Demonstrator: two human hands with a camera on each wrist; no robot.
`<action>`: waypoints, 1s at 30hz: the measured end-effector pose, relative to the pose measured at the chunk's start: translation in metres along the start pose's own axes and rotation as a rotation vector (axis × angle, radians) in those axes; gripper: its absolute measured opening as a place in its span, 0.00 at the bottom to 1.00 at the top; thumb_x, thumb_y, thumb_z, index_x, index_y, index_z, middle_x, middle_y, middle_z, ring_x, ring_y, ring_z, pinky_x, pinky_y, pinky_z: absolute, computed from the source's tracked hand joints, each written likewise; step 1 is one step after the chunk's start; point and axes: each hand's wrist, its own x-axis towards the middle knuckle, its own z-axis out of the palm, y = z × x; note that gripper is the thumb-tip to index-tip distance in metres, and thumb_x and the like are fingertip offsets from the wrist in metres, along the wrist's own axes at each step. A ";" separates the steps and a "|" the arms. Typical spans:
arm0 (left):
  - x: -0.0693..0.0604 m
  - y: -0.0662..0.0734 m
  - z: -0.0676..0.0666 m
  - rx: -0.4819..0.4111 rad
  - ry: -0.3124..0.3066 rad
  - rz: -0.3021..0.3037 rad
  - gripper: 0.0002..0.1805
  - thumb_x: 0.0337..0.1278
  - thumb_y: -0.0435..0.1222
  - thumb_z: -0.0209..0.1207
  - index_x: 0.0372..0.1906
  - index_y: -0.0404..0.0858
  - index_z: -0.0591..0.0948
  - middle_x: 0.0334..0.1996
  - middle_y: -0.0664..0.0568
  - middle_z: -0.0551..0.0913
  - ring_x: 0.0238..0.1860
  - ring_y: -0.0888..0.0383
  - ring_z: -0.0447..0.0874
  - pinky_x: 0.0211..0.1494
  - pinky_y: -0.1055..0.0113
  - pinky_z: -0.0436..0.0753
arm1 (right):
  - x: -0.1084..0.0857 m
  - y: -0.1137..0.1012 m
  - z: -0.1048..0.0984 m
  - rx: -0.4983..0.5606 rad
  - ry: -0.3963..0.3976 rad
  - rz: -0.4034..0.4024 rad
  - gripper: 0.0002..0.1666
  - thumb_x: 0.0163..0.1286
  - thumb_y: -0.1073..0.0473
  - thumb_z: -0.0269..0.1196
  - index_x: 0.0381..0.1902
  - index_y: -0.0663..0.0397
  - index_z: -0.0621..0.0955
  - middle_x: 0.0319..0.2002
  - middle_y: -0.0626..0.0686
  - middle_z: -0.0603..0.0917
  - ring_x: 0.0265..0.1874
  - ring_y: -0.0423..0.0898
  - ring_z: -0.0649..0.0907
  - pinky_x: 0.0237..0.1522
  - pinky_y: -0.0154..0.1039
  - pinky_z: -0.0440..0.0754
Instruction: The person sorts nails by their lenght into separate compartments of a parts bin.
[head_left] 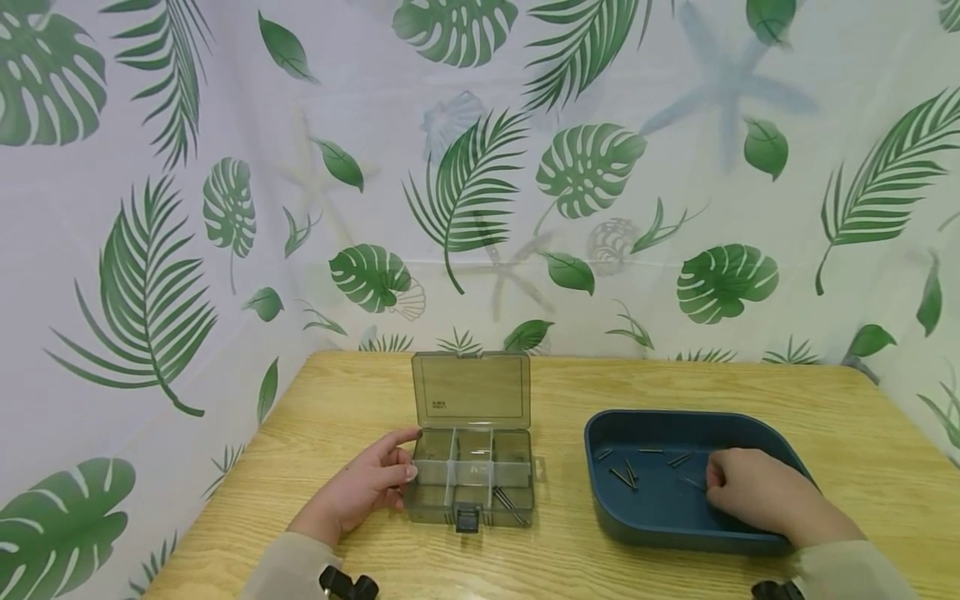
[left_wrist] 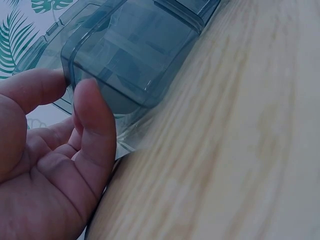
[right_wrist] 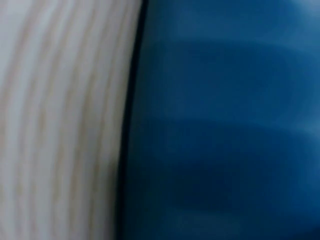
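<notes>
A translucent grey compartment box (head_left: 472, 475) stands on the table with its lid (head_left: 472, 390) raised. My left hand (head_left: 365, 483) holds the box at its left side, index finger near the back corner and thumb on the side wall. Several thin dark metal pieces (head_left: 507, 500), like nails or screws, lie in its front right compartment. My right hand (head_left: 757, 492) reaches into a dark blue tray (head_left: 615, 521), fingers curled down near its floor. A thin pale piece (head_left: 692, 482) shows by these fingertips, which are mostly hidden. In the right wrist view only tray and table appear.
More thin metal pieces (head_left: 624, 478) lie scattered on the tray's left and back floor. The wooden table (head_left: 555, 558) meets a leaf-patterned cloth (head_left: 495, 317) at its back and left. A clear latch tab (head_left: 539, 469) sticks out from the box's right side.
</notes>
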 end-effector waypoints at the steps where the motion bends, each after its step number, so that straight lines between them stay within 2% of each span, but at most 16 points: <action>1: 0.000 0.001 0.000 0.001 0.000 0.001 0.38 0.73 0.35 0.58 0.80 0.39 0.54 0.42 0.47 0.70 0.32 0.56 0.69 0.33 0.63 0.81 | 0.000 0.000 0.000 0.005 0.010 0.000 0.08 0.65 0.62 0.62 0.27 0.48 0.75 0.22 0.47 0.74 0.21 0.45 0.73 0.27 0.42 0.69; 6: -0.001 0.004 0.001 0.009 0.006 0.005 0.37 0.74 0.34 0.57 0.80 0.39 0.54 0.42 0.47 0.70 0.32 0.56 0.70 0.33 0.63 0.81 | -0.001 -0.003 -0.001 0.027 0.062 -0.009 0.08 0.65 0.61 0.62 0.28 0.47 0.74 0.21 0.48 0.73 0.20 0.46 0.72 0.25 0.42 0.67; 14: -0.001 0.005 -0.001 0.007 0.005 0.008 0.37 0.73 0.34 0.58 0.80 0.38 0.54 0.41 0.47 0.70 0.32 0.56 0.70 0.33 0.63 0.81 | -0.001 -0.007 -0.004 0.032 0.147 -0.085 0.06 0.67 0.62 0.60 0.31 0.46 0.75 0.23 0.46 0.73 0.22 0.45 0.71 0.27 0.42 0.68; 20: -0.002 0.003 0.001 -0.001 0.004 0.006 0.37 0.74 0.36 0.58 0.80 0.39 0.55 0.42 0.47 0.70 0.33 0.56 0.69 0.33 0.62 0.80 | -0.005 -0.017 -0.006 0.075 0.160 -0.120 0.04 0.69 0.62 0.61 0.35 0.46 0.77 0.24 0.45 0.73 0.23 0.43 0.72 0.28 0.40 0.69; 25: -0.002 0.001 0.002 0.001 0.002 0.001 0.38 0.74 0.37 0.58 0.80 0.40 0.55 0.42 0.47 0.70 0.33 0.56 0.69 0.34 0.62 0.80 | -0.010 -0.029 -0.010 0.110 0.179 -0.180 0.01 0.73 0.60 0.60 0.38 0.48 0.78 0.25 0.43 0.74 0.22 0.40 0.72 0.27 0.38 0.70; 30: -0.002 0.002 0.003 0.000 0.004 -0.002 0.37 0.74 0.35 0.57 0.80 0.40 0.55 0.42 0.47 0.70 0.33 0.56 0.69 0.33 0.62 0.80 | -0.009 -0.045 -0.013 0.154 0.190 -0.214 0.03 0.73 0.61 0.59 0.40 0.48 0.80 0.26 0.42 0.76 0.24 0.39 0.73 0.28 0.37 0.72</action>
